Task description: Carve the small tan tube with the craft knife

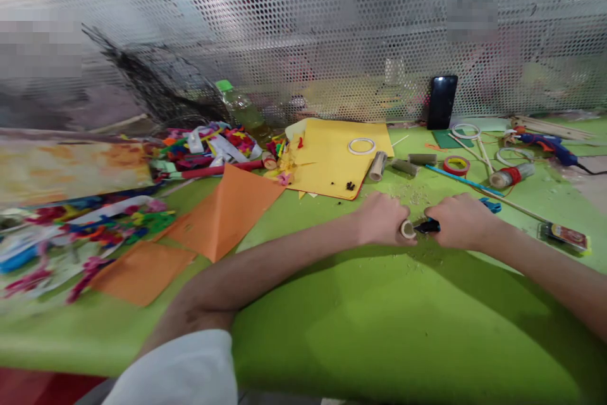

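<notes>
My left hand is closed around a short hollow bamboo-like tube, its open end facing right. My right hand grips a dark pointed hand tool with a bit of blue on it. Its tip is at the tube's open end; whether it touches the rim I cannot make out. A blue piece shows behind my right wrist, and I cannot tell if it belongs to the tool. Pale crumbs lie scattered around both hands on the green table.
Several similar tubes lie beyond my hands, beside yellow sheets. Rightward are a tape roll, a glue gun and a phone propped upright. Orange paper and colourful scraps lie left. A perforated metal screen stands behind.
</notes>
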`<state>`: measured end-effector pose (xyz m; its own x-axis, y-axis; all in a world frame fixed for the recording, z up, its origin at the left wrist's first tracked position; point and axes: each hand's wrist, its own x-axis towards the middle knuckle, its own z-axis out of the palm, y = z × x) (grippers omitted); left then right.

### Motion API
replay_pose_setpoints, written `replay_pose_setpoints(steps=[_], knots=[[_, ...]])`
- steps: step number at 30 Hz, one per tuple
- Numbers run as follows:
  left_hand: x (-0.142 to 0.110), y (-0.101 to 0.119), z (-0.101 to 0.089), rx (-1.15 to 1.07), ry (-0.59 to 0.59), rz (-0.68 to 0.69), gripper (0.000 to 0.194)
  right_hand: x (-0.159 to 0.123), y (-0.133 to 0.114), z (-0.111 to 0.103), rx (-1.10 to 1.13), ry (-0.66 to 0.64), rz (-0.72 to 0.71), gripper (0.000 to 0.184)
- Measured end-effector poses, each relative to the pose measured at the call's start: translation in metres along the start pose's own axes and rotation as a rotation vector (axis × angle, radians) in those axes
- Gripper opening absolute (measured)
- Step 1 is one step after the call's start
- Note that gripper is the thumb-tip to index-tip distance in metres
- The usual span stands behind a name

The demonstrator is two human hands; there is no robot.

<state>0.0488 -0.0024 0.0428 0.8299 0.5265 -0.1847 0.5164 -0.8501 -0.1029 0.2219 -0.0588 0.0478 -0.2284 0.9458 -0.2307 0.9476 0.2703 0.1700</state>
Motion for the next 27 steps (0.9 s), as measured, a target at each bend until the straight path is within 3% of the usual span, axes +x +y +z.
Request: replay_pose_setpoints(steps=[14,27], knots=[[0.0019,-0.0033,0.0039,-0.009,0.041,0.063,0.045,0.0030,-0.0040,0.0081,0.017,0.004,-0.038,0.027],[0.0027,-0.0033,-0.0028,-0.009,-0.033,0.089,0.042,0.0065,-0.0083,0.0090,0.029,0.001,-0.018,0.026]])
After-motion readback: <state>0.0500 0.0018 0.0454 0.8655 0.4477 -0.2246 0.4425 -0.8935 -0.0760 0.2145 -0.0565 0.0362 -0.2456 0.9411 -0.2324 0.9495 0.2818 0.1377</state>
